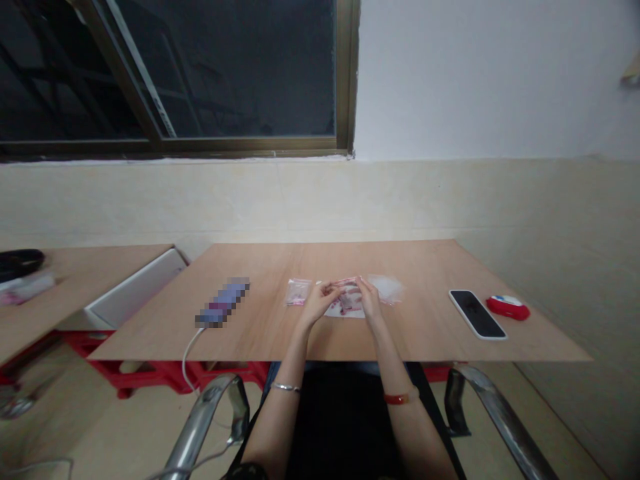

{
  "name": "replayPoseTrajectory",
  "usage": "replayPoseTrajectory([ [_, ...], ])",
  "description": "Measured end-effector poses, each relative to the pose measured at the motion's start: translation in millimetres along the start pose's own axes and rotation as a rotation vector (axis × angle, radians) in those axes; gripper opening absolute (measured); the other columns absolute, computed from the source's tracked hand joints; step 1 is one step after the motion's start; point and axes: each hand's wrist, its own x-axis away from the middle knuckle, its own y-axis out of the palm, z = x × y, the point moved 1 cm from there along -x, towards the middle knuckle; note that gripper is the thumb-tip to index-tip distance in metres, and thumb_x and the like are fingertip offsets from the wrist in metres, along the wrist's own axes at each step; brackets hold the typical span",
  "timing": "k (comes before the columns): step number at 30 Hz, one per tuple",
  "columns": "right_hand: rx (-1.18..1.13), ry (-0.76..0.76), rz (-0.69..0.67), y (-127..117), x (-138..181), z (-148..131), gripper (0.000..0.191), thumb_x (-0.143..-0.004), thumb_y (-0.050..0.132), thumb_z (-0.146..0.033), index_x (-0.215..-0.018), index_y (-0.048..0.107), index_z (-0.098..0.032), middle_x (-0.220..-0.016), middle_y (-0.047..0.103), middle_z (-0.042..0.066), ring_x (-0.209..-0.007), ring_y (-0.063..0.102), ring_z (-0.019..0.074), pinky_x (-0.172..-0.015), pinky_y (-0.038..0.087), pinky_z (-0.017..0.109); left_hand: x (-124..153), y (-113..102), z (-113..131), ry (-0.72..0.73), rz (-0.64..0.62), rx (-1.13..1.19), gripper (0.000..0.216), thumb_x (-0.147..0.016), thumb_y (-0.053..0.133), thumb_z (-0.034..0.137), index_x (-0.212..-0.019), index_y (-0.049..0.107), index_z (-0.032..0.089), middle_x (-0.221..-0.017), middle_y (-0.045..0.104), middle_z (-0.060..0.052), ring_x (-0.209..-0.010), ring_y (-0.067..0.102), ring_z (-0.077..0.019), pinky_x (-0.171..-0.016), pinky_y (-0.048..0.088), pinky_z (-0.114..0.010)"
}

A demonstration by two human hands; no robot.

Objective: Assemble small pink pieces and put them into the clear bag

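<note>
My left hand (321, 300) and my right hand (369, 297) are held close together over the middle of the table. Their fingers pinch the two sides of a small clear plastic bag (346, 283) with a pinkish upper edge. Below it lies a white sheet (345, 315) with small dark red and pink pieces on it, too small to make out. Left of my left hand is another clear zip bag (298, 292) with pinkish contents. Some clear, whitish plastic bags (388, 289) lie just right of my right hand.
A phone with a white rim (477, 313) and a red case (507, 307) lie on the table (280, 340) at right. At left is a blurred-out phone-like device (223, 303) with a white cable (186, 353). Metal armrests (205, 420) flank me; red stools (145, 377) stand below.
</note>
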Motion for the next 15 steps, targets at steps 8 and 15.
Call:
replayPoseTrajectory([
  [8, -0.080, 0.055, -0.011, 9.1, -0.1, 15.7, 0.039, -0.069, 0.054, -0.050, -0.085, 0.063, -0.015, -0.084, 0.065, 0.005, -0.071, 0.056, 0.0148, -0.056, 0.043, 0.023, 2.1, -21.7, -16.6, -0.103, -0.108, -0.005, 0.019, -0.067, 0.065, 0.030, -0.069, 0.062, 0.011, -0.068, 0.062, -0.004, -0.061, 0.055, -0.0115, -0.061, 0.044, -0.024],
  [15, 0.127, 0.049, -0.122, 34.2, 6.6, 46.9, 0.038, -0.075, 0.050, -0.031, -0.109, 0.057, -0.014, -0.088, 0.064, 0.006, -0.073, 0.058, 0.0147, -0.068, 0.046, 0.027, 6.1, -77.1, -54.1, -0.193, 0.126, -0.065, 0.024, -0.064, 0.064, 0.030, -0.077, 0.061, 0.011, -0.071, 0.063, -0.004, -0.062, 0.057, -0.0131, -0.061, 0.045, -0.025],
])
